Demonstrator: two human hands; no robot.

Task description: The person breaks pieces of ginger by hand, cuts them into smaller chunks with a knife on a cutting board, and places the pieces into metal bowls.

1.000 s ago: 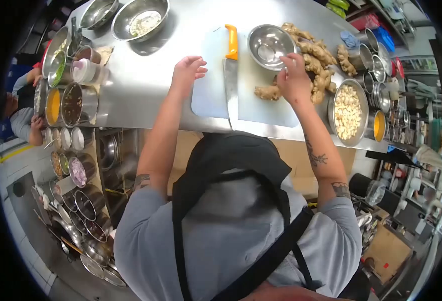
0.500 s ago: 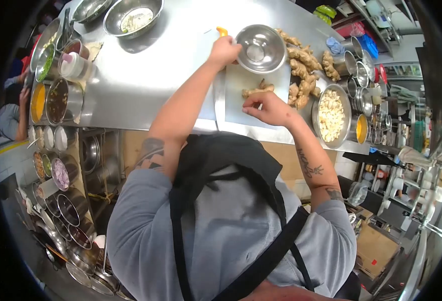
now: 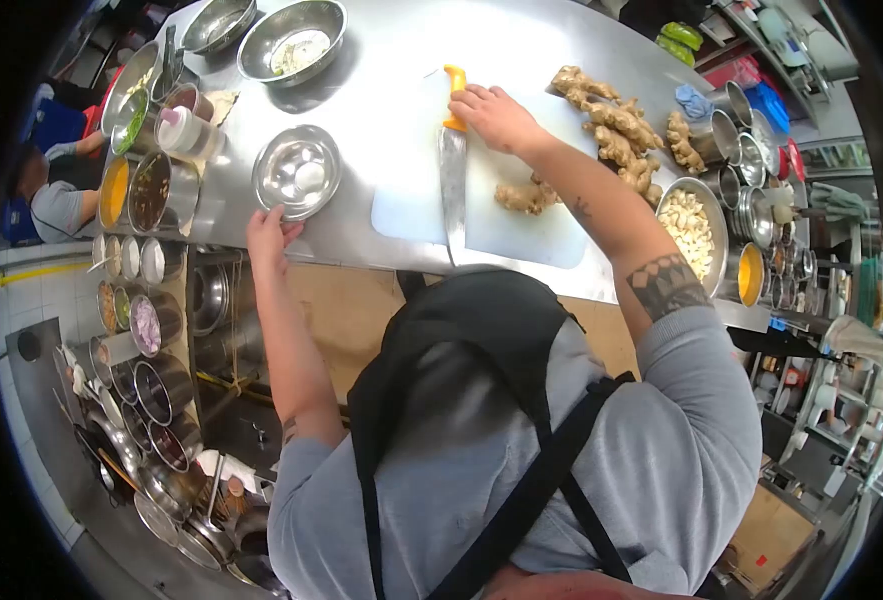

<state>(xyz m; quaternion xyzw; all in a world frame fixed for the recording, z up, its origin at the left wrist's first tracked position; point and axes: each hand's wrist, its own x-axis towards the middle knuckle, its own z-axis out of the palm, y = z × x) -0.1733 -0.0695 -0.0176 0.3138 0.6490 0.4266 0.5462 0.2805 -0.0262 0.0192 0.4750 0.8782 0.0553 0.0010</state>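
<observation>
My left hand (image 3: 272, 238) pinches the near rim of a shiny metal bowl (image 3: 297, 178) on the table's left part. My right hand (image 3: 499, 118) is open, its fingertips touching the yellow handle of a knife (image 3: 452, 180). That knife lies flat on a white cutting board (image 3: 411, 212), its blade pointing toward my body. Right of the blade, a piece of ginger (image 3: 524, 197) rests on the board, below my right forearm.
Whole ginger (image 3: 621, 130) is heaped right of the board, near a bowl of cut pale pieces (image 3: 686, 228). Metal bowls (image 3: 296, 45) and a squeeze bottle (image 3: 183, 132) stand at the left. Another person (image 3: 59, 205) is at the far left.
My left hand has moved the metal bowl left, off the cutting board. My right hand has gone from beside the ginger piece to the knife handle. The view has shifted.
</observation>
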